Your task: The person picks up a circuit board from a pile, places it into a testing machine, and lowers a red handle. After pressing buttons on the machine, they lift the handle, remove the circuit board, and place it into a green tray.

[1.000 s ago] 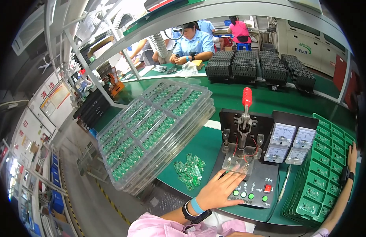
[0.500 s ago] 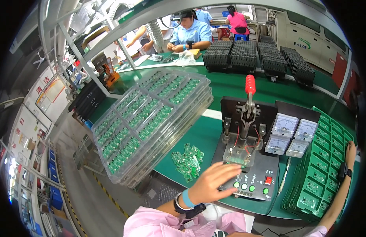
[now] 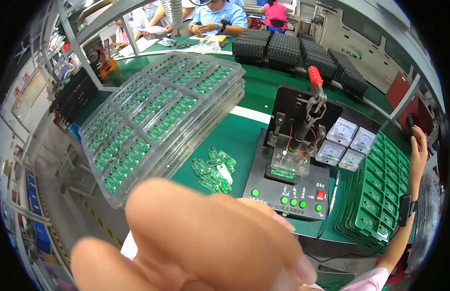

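Observation:
Large and blurred, my left hand [image 3: 210,237] is raised close in the lower middle, its fingers bent at the knuckles; whether it holds anything is hidden. Behind it stands a black test fixture [image 3: 256,167] with green buttons, a red switch and a clear press plate [image 3: 289,160]. A green circuit board [image 3: 283,173] lies under that plate, and the toggle clamp's red handle [image 3: 314,76] points up. At the far right my right hand [image 3: 419,143] reaches past the stacked green trays [image 3: 351,206], fingers stretched beside a dark rounded thing [image 3: 410,121].
Loose green circuit boards [image 3: 212,169] lie in a pile left of the fixture. Stacked clear trays [image 3: 162,177] full of boards stand further left. Four-dial meters [image 3: 343,143] and a pen [image 3: 334,186] are at its right. Black racks [image 3: 283,51] and a co-worker [image 3: 217,19] are across the bench.
My left hand has left the fixture's front and come up close to the view. My right hand has moved from the green trays' right edge farther up. The whole view has shifted.

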Action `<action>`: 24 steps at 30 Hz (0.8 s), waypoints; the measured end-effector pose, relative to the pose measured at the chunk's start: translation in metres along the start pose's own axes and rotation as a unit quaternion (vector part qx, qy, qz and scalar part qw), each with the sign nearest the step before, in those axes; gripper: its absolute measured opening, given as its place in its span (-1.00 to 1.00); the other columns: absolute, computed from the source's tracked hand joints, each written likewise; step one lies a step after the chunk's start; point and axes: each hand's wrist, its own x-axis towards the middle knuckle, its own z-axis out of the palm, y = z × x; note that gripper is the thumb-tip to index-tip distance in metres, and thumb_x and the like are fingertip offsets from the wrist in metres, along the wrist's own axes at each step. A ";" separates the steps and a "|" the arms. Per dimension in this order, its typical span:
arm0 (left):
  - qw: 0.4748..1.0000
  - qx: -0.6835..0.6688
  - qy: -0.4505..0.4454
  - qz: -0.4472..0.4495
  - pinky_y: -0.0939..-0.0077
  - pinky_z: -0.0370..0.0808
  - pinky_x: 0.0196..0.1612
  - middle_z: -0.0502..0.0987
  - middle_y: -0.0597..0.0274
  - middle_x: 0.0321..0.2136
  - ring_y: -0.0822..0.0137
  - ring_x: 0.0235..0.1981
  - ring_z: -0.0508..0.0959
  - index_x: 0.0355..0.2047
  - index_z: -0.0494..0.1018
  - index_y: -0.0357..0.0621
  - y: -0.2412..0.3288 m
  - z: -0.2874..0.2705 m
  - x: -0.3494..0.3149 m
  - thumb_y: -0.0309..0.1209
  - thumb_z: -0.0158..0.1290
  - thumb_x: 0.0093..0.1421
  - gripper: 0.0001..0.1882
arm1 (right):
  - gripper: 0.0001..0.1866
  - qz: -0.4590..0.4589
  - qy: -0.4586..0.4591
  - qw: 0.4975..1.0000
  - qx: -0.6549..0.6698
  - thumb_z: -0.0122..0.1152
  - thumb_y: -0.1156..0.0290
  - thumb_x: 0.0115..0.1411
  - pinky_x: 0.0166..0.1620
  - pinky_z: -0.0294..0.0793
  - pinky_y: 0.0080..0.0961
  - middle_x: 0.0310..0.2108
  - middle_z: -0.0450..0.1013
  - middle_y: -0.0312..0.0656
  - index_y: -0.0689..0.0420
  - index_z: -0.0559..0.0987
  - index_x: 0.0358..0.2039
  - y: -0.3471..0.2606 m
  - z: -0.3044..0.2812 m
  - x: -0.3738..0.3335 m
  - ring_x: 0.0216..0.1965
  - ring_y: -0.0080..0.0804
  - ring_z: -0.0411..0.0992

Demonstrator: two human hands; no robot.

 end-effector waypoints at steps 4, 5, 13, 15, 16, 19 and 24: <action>1.000 0.005 -0.019 -0.003 0.09 0.34 -0.01 0.39 0.09 -0.24 0.15 -0.23 0.51 -0.16 0.27 -0.14 0.027 0.006 0.019 -0.63 0.18 -0.02 -0.57 | -0.68 0.032 -0.036 0.994 0.102 0.01 0.52 0.32 0.17 0.27 -0.55 0.13 0.38 -0.20 0.23 0.45 0.08 -0.093 0.015 -0.006 0.13 -0.46 0.34; 1.000 0.012 -0.015 -0.006 0.07 0.32 0.00 0.39 0.10 -0.24 0.16 -0.23 0.51 -0.16 0.27 -0.13 0.029 0.001 0.018 -0.63 0.18 -0.02 -0.57 | -0.69 0.028 -0.069 0.992 0.106 0.03 0.52 0.29 0.15 0.29 -0.53 0.13 0.36 -0.20 0.22 0.45 0.05 -0.119 0.031 -0.006 0.12 -0.45 0.34; 0.999 0.031 -0.023 -0.019 -0.09 0.19 0.10 0.35 0.17 -0.25 0.17 -0.22 0.47 -0.17 0.26 -0.05 0.071 -0.022 0.027 -0.58 0.17 0.01 -0.59 | -0.72 -0.116 -0.094 0.979 0.137 0.03 0.44 0.29 0.07 0.33 -0.53 0.08 0.37 -0.23 0.22 0.46 -0.01 -0.273 0.107 0.018 0.08 -0.47 0.32; 0.999 0.036 -0.020 -0.019 -0.13 0.16 0.13 0.34 0.18 -0.25 0.18 -0.22 0.46 -0.17 0.26 -0.02 0.079 -0.025 0.025 -0.57 0.17 0.02 -0.60 | -0.72 -0.089 -0.094 0.973 0.193 0.04 0.41 0.29 0.07 0.33 -0.54 0.05 0.39 -0.22 0.22 0.46 -0.01 -0.274 0.129 0.037 0.06 -0.47 0.34; 0.999 0.034 -0.022 -0.021 -0.15 0.14 0.14 0.33 0.19 -0.25 0.18 -0.22 0.46 -0.18 0.26 -0.01 0.084 -0.027 0.024 -0.56 0.17 0.02 -0.60 | -0.71 -0.059 -0.099 0.964 0.238 0.04 0.39 0.30 0.06 0.33 -0.56 0.01 0.41 -0.21 0.21 0.46 -0.01 -0.272 0.136 0.047 0.04 -0.47 0.35; 0.999 0.041 -0.021 -0.022 -0.21 0.09 0.18 0.32 0.22 -0.26 0.18 -0.21 0.44 -0.18 0.26 0.02 0.093 -0.037 0.026 -0.54 0.17 0.03 -0.61 | -0.71 0.002 -0.134 0.944 0.302 0.04 0.34 0.30 0.00 0.34 -0.58 -0.09 0.46 -0.21 0.19 0.49 -0.03 -0.271 0.161 0.061 -0.05 -0.49 0.40; 0.997 0.071 -0.014 -0.031 -0.30 0.01 0.24 0.29 0.26 -0.26 0.19 -0.21 0.42 -0.19 0.25 0.07 0.112 -0.032 0.029 -0.51 0.17 0.05 -0.62 | -0.71 0.123 -0.309 0.860 0.388 -0.01 0.24 0.29 -0.17 0.37 -0.64 -0.34 0.53 -0.23 0.18 0.55 -0.19 -0.271 0.176 0.077 -0.29 -0.56 0.44</action>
